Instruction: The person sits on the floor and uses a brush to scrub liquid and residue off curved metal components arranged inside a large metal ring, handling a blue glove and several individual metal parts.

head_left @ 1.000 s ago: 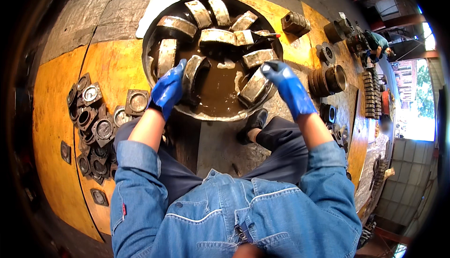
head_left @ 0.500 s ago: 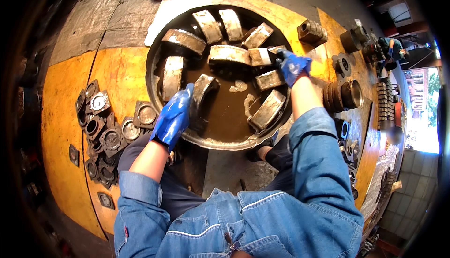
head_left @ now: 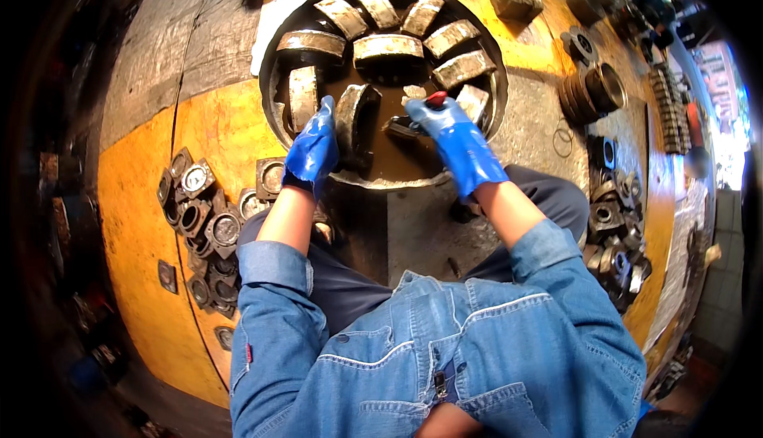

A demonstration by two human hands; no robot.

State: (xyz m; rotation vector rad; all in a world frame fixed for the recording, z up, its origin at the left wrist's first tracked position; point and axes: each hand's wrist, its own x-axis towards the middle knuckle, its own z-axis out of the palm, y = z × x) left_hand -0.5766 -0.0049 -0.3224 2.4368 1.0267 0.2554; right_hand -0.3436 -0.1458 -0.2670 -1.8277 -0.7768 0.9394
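A wide round pan (head_left: 265, 112) of brown liquid stands before me, with several thick, arched metal blocks in it. My left hand (head_left: 312, 150), in a blue glove, closes at the left side of one arched metal block (head_left: 355, 120) near the pan's front; the block hides some of its fingers. Over the front right of the pan, my blue-gloved right hand (head_left: 451, 134) is closed around a dark tool (head_left: 403, 126) with a red part (head_left: 435, 98) showing above the fingers. The tool's exact kind is unclear. Another arched metal block (head_left: 388, 48) lies at the pan's middle.
Several flanged metal rings (head_left: 225, 229) are heaped at left. To the right are a stack of rings (head_left: 592, 92), a pile of small metal parts (head_left: 608, 215) and a metal block (head_left: 517, 1). A person (head_left: 652, 1) works at the far right.
My right hand has come from the pan's right rim inward and nearer, and now the dark tool shows in it. The left hand stays beside the same block. The view has shifted.
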